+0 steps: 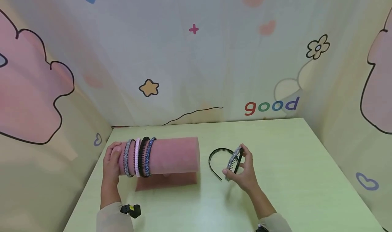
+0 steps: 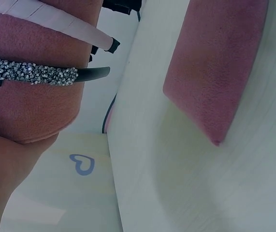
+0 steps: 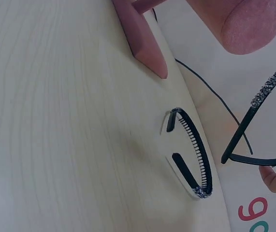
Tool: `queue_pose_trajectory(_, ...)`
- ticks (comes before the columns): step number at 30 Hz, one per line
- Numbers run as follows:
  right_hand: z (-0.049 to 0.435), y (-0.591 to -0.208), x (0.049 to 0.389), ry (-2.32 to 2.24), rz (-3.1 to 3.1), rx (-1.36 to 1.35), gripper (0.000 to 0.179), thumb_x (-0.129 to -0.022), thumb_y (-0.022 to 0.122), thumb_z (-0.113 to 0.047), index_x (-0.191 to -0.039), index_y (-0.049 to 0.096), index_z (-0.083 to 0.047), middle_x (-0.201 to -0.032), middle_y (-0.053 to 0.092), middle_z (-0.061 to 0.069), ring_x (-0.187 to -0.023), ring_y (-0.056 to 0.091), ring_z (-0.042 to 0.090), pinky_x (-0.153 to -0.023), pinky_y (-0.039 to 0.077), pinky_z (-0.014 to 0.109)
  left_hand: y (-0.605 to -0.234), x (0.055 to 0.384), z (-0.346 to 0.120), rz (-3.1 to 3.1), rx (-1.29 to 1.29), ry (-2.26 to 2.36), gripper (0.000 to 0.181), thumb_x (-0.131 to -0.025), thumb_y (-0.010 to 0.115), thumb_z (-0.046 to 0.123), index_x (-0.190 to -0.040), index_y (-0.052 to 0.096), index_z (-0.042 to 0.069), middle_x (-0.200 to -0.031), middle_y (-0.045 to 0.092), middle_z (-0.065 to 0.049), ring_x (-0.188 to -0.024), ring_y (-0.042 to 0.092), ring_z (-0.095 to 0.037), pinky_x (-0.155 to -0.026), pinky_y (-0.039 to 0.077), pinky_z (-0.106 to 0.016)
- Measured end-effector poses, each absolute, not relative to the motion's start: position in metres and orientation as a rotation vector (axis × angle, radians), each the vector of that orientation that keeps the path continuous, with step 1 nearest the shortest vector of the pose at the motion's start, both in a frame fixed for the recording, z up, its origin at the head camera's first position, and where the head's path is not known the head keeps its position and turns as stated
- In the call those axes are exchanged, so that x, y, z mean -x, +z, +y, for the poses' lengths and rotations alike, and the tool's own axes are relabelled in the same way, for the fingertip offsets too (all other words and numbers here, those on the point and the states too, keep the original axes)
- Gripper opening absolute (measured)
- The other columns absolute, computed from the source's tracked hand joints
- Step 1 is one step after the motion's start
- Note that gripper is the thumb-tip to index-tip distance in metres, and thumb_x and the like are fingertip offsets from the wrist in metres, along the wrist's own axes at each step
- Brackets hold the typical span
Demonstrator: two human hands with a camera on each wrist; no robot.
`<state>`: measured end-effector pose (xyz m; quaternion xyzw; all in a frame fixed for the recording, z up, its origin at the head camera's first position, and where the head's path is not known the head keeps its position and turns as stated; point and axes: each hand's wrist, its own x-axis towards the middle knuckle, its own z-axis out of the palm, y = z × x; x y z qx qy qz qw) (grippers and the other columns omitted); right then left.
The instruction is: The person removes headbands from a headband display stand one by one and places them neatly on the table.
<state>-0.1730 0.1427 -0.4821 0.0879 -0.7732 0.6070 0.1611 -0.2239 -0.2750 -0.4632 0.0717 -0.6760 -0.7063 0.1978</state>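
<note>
A pink velvet headband holder point(image 1: 176, 155) is a horizontal roll on a flat foot point(image 1: 166, 181). My left hand point(image 1: 111, 162) grips the roll's left end, thumb toward me. Several headbands circle the roll near that hand: a silver glitter headband point(image 1: 126, 158), a pale pink headband point(image 1: 137, 158), a black headband point(image 1: 142, 158) and a blue glitter headband point(image 1: 148, 157). To the right of the roll, my right hand point(image 1: 245, 172) holds up a silver glitter headband point(image 1: 233, 158) with black teeth, its fingers and thumb pinching it. Its black tips show in the right wrist view.
A black toothed headband point(image 1: 220, 149) lies on the pale table point(image 1: 294, 177) between the roll and my right hand; the right wrist view shows glitter on it. Curtains with printed drawings point(image 1: 196, 65) enclose the table at the back and both sides.
</note>
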Motion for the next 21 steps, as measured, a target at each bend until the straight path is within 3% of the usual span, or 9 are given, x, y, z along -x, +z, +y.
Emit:
queue_pose_trajectory(7, 0.168, -0.491, 0.187, 1.546, -2.268, -0.219, 0.097, -0.062, 0.074, -0.024, -0.137, 0.013, -0.024, -0.129, 0.026, 0.007, -0.107, 0.028, 0.027, -0.077, 0.033, 0.045, -0.463, 0.225, -0.278, -1.908, -0.193, -1.948, 0.031, -0.087, 0.049, 0.026, -0.112, 0.048, 0.008, -0.104, 0.051, 0.003, -0.086, 0.046, -0.016, -0.07, 0.034, -0.028)
queue_pose_trajectory(12, 0.181, -0.492, 0.191, 1.546, -2.237, -0.153, 0.096, -0.063, 0.074, -0.027, -0.137, 0.012, -0.024, -0.131, 0.026, 0.008, -0.111, 0.029, 0.027, -0.081, 0.031, 0.043, -0.464, 0.224, -0.279, -1.904, -0.226, -1.958, 0.031, -0.087, 0.049, 0.027, -0.113, 0.049, 0.009, -0.104, 0.051, 0.003, -0.086, 0.045, -0.015, -0.07, 0.034, -0.028)
queue_pose_trajectory(17, 0.188, -0.48, 0.184, 1.511, -2.282, -0.056, 0.097, -0.063, 0.075, -0.024, -0.137, 0.012, -0.014, -0.132, 0.025, 0.014, -0.116, 0.027, 0.032, -0.082, 0.028, 0.048, -0.463, 0.221, -0.277, -1.919, -0.233, -1.961, 0.032, -0.087, 0.049, 0.028, -0.114, 0.048, 0.01, -0.106, 0.05, 0.003, -0.087, 0.045, -0.015, -0.071, 0.033, -0.029)
queue_pose_trajectory(21, 0.199, -0.496, 0.188, 1.481, -2.266, 0.007, 0.097, -0.063, 0.075, -0.028, -0.138, 0.013, -0.02, -0.133, 0.023, 0.011, -0.118, 0.027, 0.031, -0.085, 0.027, 0.052, -0.462, 0.223, -0.276, -1.933, -0.229, -1.95, 0.032, -0.087, 0.048, 0.028, -0.114, 0.047, 0.01, -0.106, 0.05, 0.003, -0.087, 0.045, -0.016, -0.07, 0.033, -0.029)
